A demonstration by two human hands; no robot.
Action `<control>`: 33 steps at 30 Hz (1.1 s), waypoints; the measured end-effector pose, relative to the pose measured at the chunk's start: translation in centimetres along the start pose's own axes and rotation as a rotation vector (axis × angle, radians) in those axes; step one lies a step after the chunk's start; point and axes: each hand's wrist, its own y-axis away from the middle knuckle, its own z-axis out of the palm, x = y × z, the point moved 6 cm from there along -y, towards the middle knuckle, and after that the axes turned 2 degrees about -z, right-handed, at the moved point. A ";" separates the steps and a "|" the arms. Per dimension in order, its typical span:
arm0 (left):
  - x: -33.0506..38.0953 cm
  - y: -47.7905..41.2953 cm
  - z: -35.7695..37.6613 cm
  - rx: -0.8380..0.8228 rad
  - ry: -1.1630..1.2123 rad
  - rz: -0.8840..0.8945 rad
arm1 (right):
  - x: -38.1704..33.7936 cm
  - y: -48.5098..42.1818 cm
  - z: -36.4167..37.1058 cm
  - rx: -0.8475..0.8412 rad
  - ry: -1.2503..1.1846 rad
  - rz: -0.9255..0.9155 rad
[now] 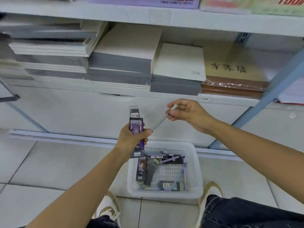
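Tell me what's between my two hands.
Head view: a pale pen, pinched by the right hand, slants across the gap, its tip near the left hand gripping the purple packs.

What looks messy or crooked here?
The notebook stacks on the shelf's left lie fanned and skewed, edges not lined up. In the white basket, pen packs lie jumbled, crossing each other. In the left hand, dark packs look fine; in the right hand, the clear pen too.
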 end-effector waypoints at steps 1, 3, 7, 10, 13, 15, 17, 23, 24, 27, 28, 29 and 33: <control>1.5 0.5 0.6 -0.021 -0.007 0.028 | -2.0 0.2 0.0 0.036 0.001 -0.054; 4.8 1.6 1.8 -0.057 -0.003 0.096 | -6.2 0.8 0.2 0.085 0.042 -0.167; 11.3 3.8 4.0 -0.091 -0.019 0.199 | -14.7 2.2 0.2 0.149 0.117 -0.371; 16.3 5.5 5.2 -0.107 0.032 0.287 | -21.1 3.4 -0.8 0.205 0.141 -0.513; 21.1 7.1 6.8 -0.162 0.073 0.369 | -27.2 4.4 -2.4 0.256 0.177 -0.632; 24.0 8.1 7.8 -0.202 0.068 0.433 | -30.9 4.9 -3.7 0.312 0.206 -0.694; 26.3 8.7 8.8 -0.231 0.038 0.494 | -33.9 5.1 -5.1 0.384 0.268 -0.739; 29.9 8.6 11.3 -0.292 -0.022 0.564 | -39.1 4.1 -9.2 0.578 0.520 -0.757; 30.2 8.4 11.6 -0.294 -0.034 0.568 | -39.2 3.6 -9.5 0.582 0.557 -0.737; 31.0 7.9 12.4 -0.308 -0.043 0.572 | -38.6 1.9 -9.9 0.552 0.657 -0.647; 31.2 7.7 12.6 -0.315 -0.042 0.576 | -38.2 1.4 -9.9 0.545 0.688 -0.618; 31.4 7.6 12.8 -0.321 -0.042 0.580 | -37.9 0.9 -9.9 0.541 0.715 -0.595; 32.1 7.1 13.4 -0.339 -0.050 0.595 | -36.7 -0.3 -9.8 0.509 0.752 -0.554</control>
